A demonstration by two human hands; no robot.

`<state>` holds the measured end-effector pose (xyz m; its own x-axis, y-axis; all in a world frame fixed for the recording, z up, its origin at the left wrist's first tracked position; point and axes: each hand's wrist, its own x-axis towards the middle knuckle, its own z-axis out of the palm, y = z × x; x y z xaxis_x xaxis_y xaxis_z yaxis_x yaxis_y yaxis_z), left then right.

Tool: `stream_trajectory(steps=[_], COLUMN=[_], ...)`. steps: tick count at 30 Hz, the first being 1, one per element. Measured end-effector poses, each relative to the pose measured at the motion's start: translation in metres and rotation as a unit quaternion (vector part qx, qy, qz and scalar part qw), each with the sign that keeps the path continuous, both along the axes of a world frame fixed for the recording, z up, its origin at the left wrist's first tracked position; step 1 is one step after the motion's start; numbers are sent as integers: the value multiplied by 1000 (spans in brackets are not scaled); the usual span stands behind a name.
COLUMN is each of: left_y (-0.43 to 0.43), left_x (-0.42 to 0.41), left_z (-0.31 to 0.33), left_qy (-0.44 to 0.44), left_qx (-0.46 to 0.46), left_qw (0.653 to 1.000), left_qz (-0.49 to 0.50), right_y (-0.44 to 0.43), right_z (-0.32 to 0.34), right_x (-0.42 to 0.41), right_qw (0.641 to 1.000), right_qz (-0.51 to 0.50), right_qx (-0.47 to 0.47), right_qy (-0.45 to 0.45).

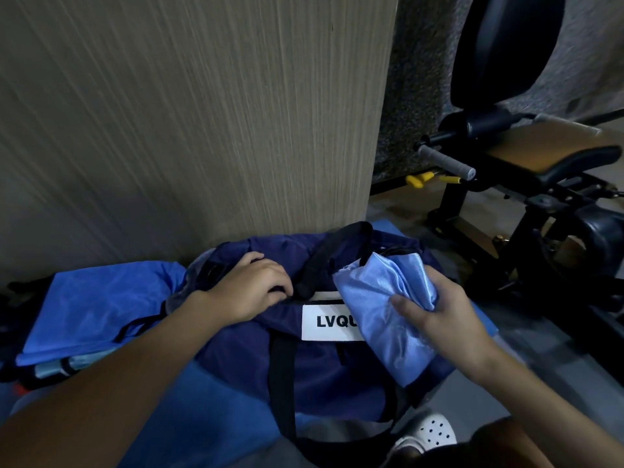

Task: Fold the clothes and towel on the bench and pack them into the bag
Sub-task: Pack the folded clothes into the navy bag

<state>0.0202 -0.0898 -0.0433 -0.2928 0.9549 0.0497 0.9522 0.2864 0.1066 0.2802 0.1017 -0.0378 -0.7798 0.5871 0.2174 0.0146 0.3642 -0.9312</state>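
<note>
A navy duffel bag with black straps and a white label lies on a blue bench surface against a wall. My left hand grips the bag's upper edge near the zipper opening. My right hand holds a folded light-blue shiny garment over the bag's right end. A brighter blue folded garment with a black drawstring lies on the bench to the bag's left.
A wood-grain wall panel stands directly behind the bag. A black exercise machine with a padded seat and grey handle is at the right. A white perforated shoe is at the bottom.
</note>
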Motion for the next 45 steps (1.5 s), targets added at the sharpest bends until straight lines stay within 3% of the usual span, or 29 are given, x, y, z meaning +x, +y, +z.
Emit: stream_trajectory(steps=[4, 13, 20, 26, 35, 38, 41, 45], left_y=[-3, -2, 0, 6, 17, 19, 17, 13], left_x=[-2, 9, 7, 4, 0, -3, -8, -13], left_z=[-6, -18, -25, -6, 32, 39, 36, 34], left_qy=[-29, 59, 85, 52, 91, 127, 101, 50], left_qx=[-34, -19, 90, 180, 130, 97, 55, 31], left_qw=[999, 998, 992, 982, 987, 979, 968, 974], left_qz=[2, -16, -14, -17, 37, 124, 222, 218], right_y=[-3, -14, -16, -24, -47, -50, -53, -51], right_z=[-4, -19, -10, -1, 2, -2, -14, -22], right_x=[2, 15, 16, 7, -35, -68, -96, -119], right_qw=[1000, 999, 998, 995, 980, 976, 963, 958], right_qz=[1, 1, -2, 0, -8, -43, -85, -96], right_qx=[-12, -36, -44, -100, -196, -215, -254, -268], right_qy=[-5, -41, -33, 1, 10, 6, -5, -30])
